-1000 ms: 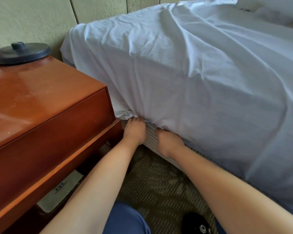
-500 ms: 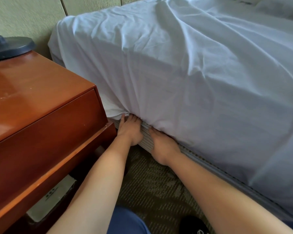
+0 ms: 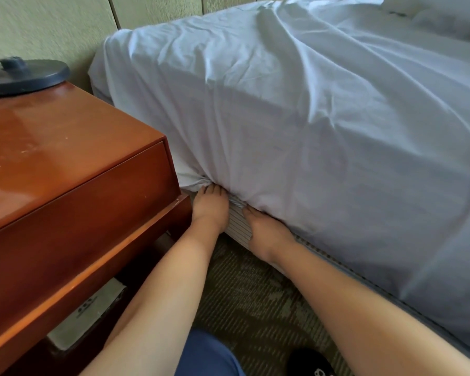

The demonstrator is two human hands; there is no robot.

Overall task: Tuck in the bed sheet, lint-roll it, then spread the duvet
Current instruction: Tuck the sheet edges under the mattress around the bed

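White bed sheet (image 3: 296,147) hangs down the side of the bed, and its loose edge runs along the bottom, right above both hands. The left hand (image 3: 209,208) is nearer the corner by the wooden nightstand (image 3: 73,185). The right hand (image 3: 267,230) sits beside it. Both reach flat under the mattress (fingertips hidden, so I cannot tell their grip).

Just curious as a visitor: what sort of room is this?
Probably a hotel bedroom: a bed with a white sheet, a polished wooden nightstand beside it, and patterned carpet.
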